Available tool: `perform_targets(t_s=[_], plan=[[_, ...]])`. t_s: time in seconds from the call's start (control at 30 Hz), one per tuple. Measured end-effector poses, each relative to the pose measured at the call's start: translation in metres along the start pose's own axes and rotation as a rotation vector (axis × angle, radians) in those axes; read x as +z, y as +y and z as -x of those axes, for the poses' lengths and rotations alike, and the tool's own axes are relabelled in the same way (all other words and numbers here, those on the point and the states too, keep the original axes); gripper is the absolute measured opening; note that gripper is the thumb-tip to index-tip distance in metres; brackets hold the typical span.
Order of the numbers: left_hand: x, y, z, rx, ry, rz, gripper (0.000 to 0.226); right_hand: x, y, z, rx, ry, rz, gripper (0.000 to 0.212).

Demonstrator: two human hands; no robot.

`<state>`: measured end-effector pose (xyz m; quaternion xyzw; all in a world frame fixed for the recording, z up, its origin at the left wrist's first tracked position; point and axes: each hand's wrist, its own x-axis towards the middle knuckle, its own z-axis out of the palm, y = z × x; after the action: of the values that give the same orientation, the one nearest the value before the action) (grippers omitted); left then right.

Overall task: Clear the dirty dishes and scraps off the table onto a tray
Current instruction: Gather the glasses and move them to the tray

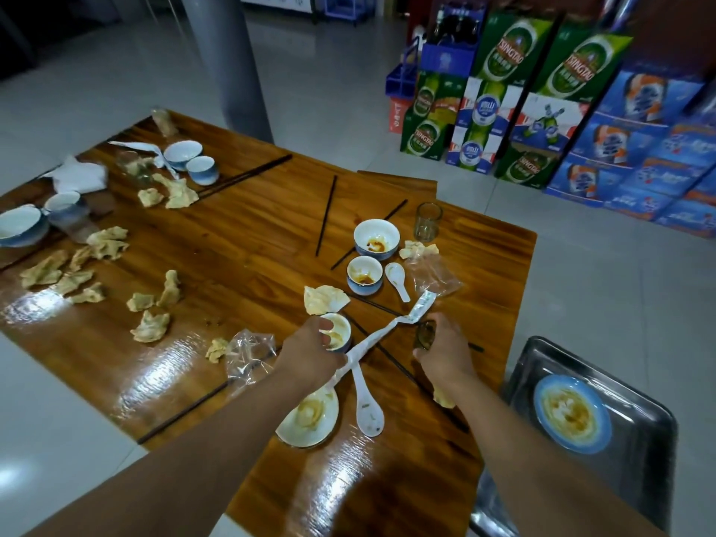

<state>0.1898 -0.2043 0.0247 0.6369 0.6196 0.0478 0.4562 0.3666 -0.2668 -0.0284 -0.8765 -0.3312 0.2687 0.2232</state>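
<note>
My left hand point(310, 352) grips a small dirty cup point(338, 332) on the wooden table point(240, 242). My right hand point(441, 348) is closed around a small glass point(425, 334) just right of it. A long white paper wrapper point(381, 331) lies between the hands. Below them sit a dirty plate point(310, 416) and a white spoon point(368, 408). A metal tray point(627, 366) at the right holds one blue-rimmed dirty plate point(571, 412). Farther off stand a stained bowl point(376, 239), a stained cup point(364, 275), a second spoon point(397, 280) and a tall glass point(427, 222).
Crumpled napkins point(149, 326) are scattered over the left half, with dark chopsticks point(326, 215) and clear plastic bags point(248, 356). More bowls and cups point(191, 160) stand at the far left. Beer crates point(503, 110) are stacked on the floor at the right.
</note>
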Motion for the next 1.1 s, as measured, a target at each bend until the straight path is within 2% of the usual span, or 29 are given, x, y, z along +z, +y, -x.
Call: perform_targets(t_s=[0.17, 0.53, 0.67, 0.9, 1.1], plan=[[-0.002, 0.007, 0.0, 0.0, -0.007, 0.064, 0.055, -0.007, -0.005, 0.004, 0.034, 0.044, -0.039, 0.061], [-0.012, 0.041, -0.033, 0.103, -0.04, -0.007, 0.056, -0.042, -0.042, 0.001, -0.001, 0.202, -0.108, 0.069], [-0.015, 0.065, -0.065, 0.206, -0.107, -0.055, 0.055, -0.052, -0.057, -0.017, 0.05, 0.259, -0.096, 0.063], [-0.016, 0.116, -0.141, 0.447, -0.246, -0.288, 0.066, -0.056, -0.077, -0.06, 0.157, 0.315, -0.135, 0.063], [0.009, 0.155, -0.202, 0.589, -0.222, -0.364, 0.063, -0.053, -0.077, -0.095, 0.211, 0.402, -0.138, 0.061]])
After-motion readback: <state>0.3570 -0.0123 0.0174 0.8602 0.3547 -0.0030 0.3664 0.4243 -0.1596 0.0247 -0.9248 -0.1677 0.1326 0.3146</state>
